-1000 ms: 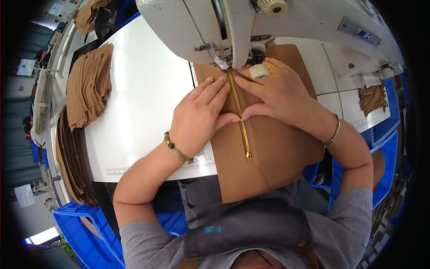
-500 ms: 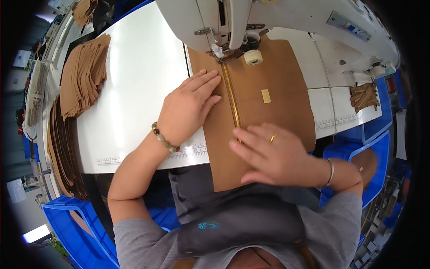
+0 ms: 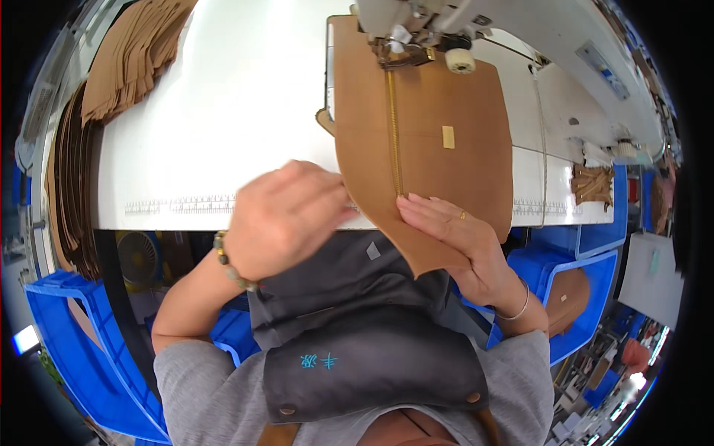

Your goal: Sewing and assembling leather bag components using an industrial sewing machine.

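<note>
A brown leather-like panel (image 3: 476, 171) lies under the presser foot of the sewing machine (image 3: 405, 52), with a gold zipper (image 3: 395, 134) running down it and a small pale yellow patch (image 3: 448, 137) to the zipper's right. My right hand (image 3: 461, 234) grips the panel's near part, fingers on top by the zipper's lower end and thumb apparently beneath; the near corner lifts past the table edge. Beside the panel's left edge is my left hand (image 3: 286, 212), fingers bent and smeared by motion. Whether it pinches the edge is unclear.
Stacked brown pieces (image 3: 137, 56) stand at the table's far left, above darker hanging pieces (image 3: 71, 186). Small brown strips (image 3: 593, 184) lie at the right end. Blue bins (image 3: 89, 349) flank me below. A printed ruler (image 3: 178, 204) follows the table's near edge.
My left hand has come off the panel's top and drawn back to its left edge. My right hand has settled at the near part, where the panel now bends upward. The head view has shifted.
</note>
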Action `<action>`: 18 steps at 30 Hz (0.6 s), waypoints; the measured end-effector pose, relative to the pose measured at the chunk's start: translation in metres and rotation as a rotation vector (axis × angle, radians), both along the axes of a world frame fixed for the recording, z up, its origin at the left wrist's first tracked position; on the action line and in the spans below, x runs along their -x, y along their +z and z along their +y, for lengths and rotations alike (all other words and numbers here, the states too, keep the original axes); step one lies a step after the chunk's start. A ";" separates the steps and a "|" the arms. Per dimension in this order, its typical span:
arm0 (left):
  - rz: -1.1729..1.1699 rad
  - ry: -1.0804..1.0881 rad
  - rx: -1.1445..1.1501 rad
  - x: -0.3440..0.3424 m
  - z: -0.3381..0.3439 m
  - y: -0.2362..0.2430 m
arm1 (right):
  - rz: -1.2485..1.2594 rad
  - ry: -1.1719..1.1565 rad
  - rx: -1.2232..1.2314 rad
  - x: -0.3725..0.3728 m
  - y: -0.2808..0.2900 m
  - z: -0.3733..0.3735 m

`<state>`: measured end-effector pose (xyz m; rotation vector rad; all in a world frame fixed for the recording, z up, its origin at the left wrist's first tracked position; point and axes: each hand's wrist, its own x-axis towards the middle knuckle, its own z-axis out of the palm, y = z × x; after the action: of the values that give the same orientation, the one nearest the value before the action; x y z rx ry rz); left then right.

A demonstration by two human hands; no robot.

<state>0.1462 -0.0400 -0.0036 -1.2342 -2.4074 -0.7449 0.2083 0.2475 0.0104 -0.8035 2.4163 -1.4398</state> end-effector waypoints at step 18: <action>0.258 -0.100 -0.023 -0.018 0.025 -0.025 | 0.066 -0.001 -0.247 -0.008 0.004 0.000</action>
<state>0.1639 -0.0145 -0.0281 -1.3593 -2.1382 -0.5977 0.2158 0.2472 0.0145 -0.8024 2.5764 -1.1010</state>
